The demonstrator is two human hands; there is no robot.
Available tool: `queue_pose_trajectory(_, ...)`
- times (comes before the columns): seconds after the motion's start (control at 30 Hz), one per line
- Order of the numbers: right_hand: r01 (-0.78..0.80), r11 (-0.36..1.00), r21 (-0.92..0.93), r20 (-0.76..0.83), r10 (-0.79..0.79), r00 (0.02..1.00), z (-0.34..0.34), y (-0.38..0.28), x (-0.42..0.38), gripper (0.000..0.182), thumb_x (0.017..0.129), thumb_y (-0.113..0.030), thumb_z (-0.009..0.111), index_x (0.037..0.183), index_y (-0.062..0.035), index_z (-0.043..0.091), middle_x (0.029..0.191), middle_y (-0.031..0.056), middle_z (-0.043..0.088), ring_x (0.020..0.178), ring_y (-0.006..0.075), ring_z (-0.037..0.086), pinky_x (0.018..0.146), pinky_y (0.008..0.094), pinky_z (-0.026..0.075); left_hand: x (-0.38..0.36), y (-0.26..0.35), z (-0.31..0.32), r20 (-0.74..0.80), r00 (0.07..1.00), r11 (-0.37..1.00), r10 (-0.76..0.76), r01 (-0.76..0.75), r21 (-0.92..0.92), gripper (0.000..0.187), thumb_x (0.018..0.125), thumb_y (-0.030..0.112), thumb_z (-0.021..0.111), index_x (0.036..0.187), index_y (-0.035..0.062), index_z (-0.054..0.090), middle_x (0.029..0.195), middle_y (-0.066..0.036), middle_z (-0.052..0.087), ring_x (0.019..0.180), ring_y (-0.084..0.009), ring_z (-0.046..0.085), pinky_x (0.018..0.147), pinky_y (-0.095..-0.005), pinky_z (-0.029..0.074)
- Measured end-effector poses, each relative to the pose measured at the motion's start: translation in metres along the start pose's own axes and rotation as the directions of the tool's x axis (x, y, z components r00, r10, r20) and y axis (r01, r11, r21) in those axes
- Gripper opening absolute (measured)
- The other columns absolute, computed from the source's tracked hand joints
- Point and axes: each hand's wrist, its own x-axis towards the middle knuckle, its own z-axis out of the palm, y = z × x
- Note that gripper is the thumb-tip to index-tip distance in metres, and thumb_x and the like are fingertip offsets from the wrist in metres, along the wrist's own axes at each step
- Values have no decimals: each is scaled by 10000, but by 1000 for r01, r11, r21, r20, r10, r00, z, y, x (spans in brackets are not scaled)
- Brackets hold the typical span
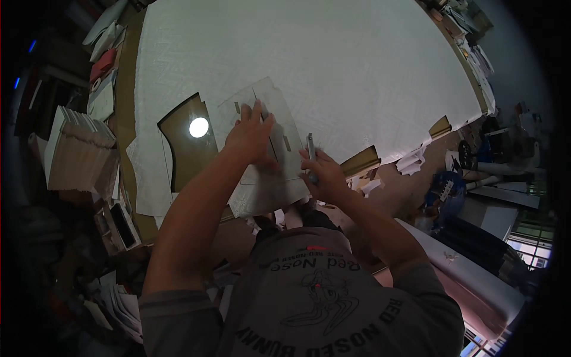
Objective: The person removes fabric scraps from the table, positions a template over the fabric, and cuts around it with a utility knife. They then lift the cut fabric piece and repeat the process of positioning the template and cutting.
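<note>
My left hand (251, 140) lies with spread fingers on a clear template (285, 122), pressing it against the white patterned sheet material (333, 71). The template has dark slots and a long dark line. Just right of its lower edge, my right hand (324, 175) is closed around a utility knife (310, 146), whose metal end points up and away from me. Left of the template, a curved cut-out (187, 152) in the white sheet shows the brown surface beneath, with a bright round glare on it.
Stacked pale sheets (80, 154) stand left of the table. More brown cut-outs (360, 159) run along the sheet's near right edge, where scraps (411, 160) hang. A large roll (464, 273) lies at lower right. Papers and a red item (103, 64) line the left side.
</note>
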Motion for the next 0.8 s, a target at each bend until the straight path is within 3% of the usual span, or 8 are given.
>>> queue_pose_trajectory(0.03, -4, 1000, 27, 10, 3, 1000, -3, -4, -4, 387, 794, -90, 851, 1112, -67, 632, 1299, 212, 685, 1227, 424, 641, 974, 473, 551, 1, 1, -1, 19, 1000, 1000, -13, 12, 11, 1303, 516, 552, 996, 1561, 93, 367, 1655, -310, 242, 1515, -570, 248, 1186, -572, 414)
queue_pose_trajectory(0.1, -202, 956, 214, -40, 215, 976, -22, -15, -18, 279, 841, -120, 820, 1086, -74, 694, 1076, 171, 694, 951, 354, 673, 750, 449, 536, 6, 3, -3, 65, 997, 999, -44, 44, 2, 1306, 514, 539, 1002, 1565, 105, 358, 1681, -301, 192, 1528, -572, 214, 1194, -574, 404)
queue_pose_trajectory(0.2, -215, 958, 190, 69, 205, 976, -62, -20, -19, 224, 860, -82, 800, 1071, -62, 726, 955, 164, 700, 832, 304, 689, 678, 408, 524, 5, 10, -6, 96, 993, 998, -69, 69, 2, 1315, 513, 521, 1009, 1572, 121, 341, 1707, -283, 154, 1544, -563, 190, 1205, -573, 395)
queue_pose_trajectory(0.3, -168, 946, 276, 65, 156, 986, -65, -6, -23, 232, 882, -61, 772, 1106, -70, 715, 908, 158, 709, 764, 298, 701, 661, 383, 530, 5, 10, -6, 89, 992, 996, -88, 87, 11, 1333, 512, 514, 1011, 1584, 123, 321, 1713, -263, 161, 1554, -537, 195, 1211, -562, 392)
queue_pose_trajectory(0.43, -277, 866, 417, 143, 238, 961, -69, -2, -12, 218, 895, -60, 748, 1108, -73, 705, 864, 147, 722, 770, 302, 721, 678, 367, 545, 5, 11, -4, 61, 992, 994, -109, 109, 7, 1391, 506, 496, 1018, 1621, 120, 276, 1729, -238, 142, 1569, -504, 185, 1220, -550, 384)
queue_pose_trajectory(0.5, -376, 849, 372, 341, 251, 906, -73, 1, -6, 204, 905, -104, 765, 1093, -76, 692, 879, 135, 735, 787, 317, 735, 693, 373, 555, 5, 11, -4, 64, 992, 994, -110, 110, 8, 1408, 504, 489, 1020, 1632, 121, 262, 1730, -236, 140, 1571, -502, 182, 1224, -547, 379)
queue_pose_trajectory(0.6, -251, 928, 275, 368, 139, 919, -79, 5, 12, 194, 904, -147, 789, 1062, -88, 695, 848, 116, 736, 778, 320, 731, 694, 386, 553, 6, 10, -1, 67, 991, 994, -112, 112, 4, 1427, 503, 477, 1022, 1645, 120, 246, 1733, -231, 138, 1573, -500, 174, 1233, -541, 366)
queue_pose_trajectory(0.8, -282, 926, 253, 544, 105, 833, -88, 0, 42, 158, 900, -147, 798, 1020, -101, 707, 838, 96, 743, 760, 325, 716, 692, 400, 541, 5, 9, -2, 75, 991, 993, -114, 115, -7, 1422, 507, 462, 1022, 1646, 116, 245, 1735, -226, 132, 1582, -494, 147, 1247, -536, 344)
